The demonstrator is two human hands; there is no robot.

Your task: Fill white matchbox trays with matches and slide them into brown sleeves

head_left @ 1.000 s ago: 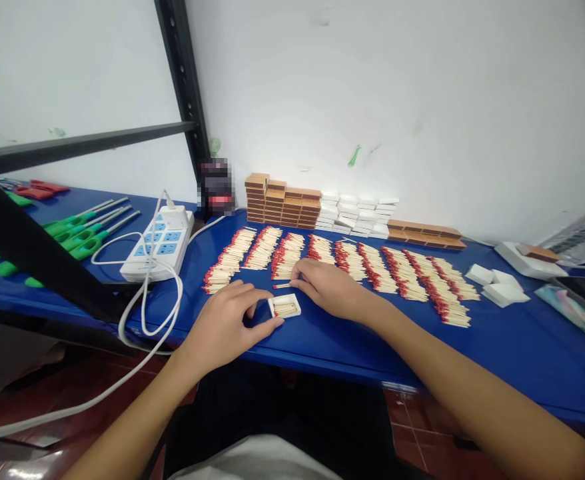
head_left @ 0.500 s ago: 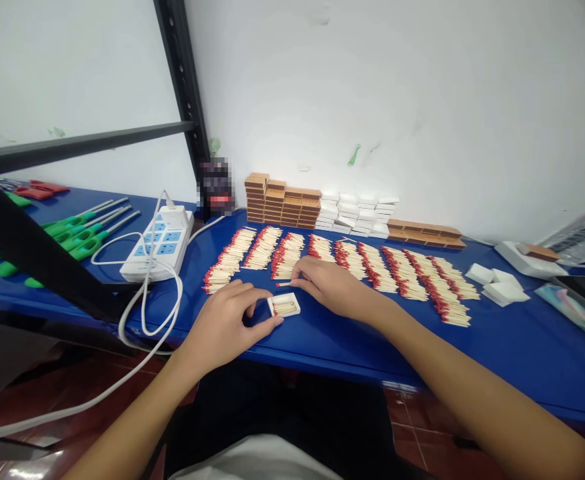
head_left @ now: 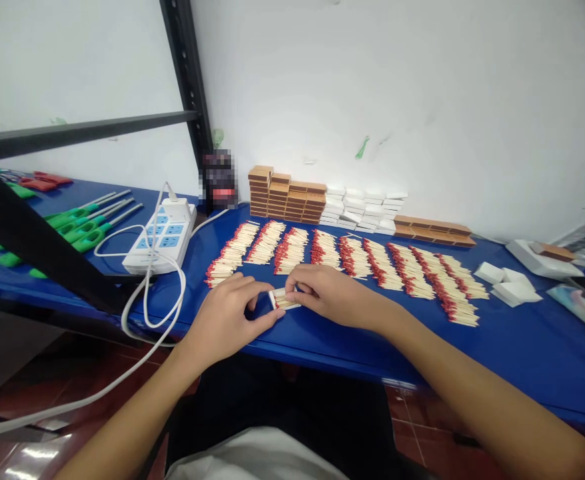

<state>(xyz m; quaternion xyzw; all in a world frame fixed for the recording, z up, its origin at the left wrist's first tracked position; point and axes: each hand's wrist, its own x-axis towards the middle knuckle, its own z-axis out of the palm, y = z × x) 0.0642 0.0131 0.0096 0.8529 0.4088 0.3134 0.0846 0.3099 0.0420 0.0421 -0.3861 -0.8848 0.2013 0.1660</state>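
Near the front edge of the blue table (head_left: 522, 353), directly ahead of the person, a small white tray (head_left: 283, 300) lies flat with its long axis running roughly left to right, the right end turned a little away from the body. A few matches lie lengthwise inside it. The tray sits between the two hands, and both touch it: it lies just right of the left hand (head_left: 227, 320) and just left of the right hand (head_left: 330, 293). The left hand is half curled, with thumb and forefinger spread around the tray's left end, the thumb against its near corner, so that it pinches the tray lightly in place. The right hand arches over the far right end with its fingers bent and their tips drawn close together above the tray's opening. Whether a match is caught between those tips cannot be told. Just behind the hands, long rows of red-headed matches (head_left: 372, 260) run across the table. Behind these, against the wall, stand a stack of brown box sleeves (head_left: 287, 197) and a stack of white trays (head_left: 362, 210). More loose white trays (head_left: 505, 283) lie well to the right. A power strip (head_left: 160, 237) with its looping white cable (head_left: 142, 313) and some green-handled tools (head_left: 82, 227) lie to the left.
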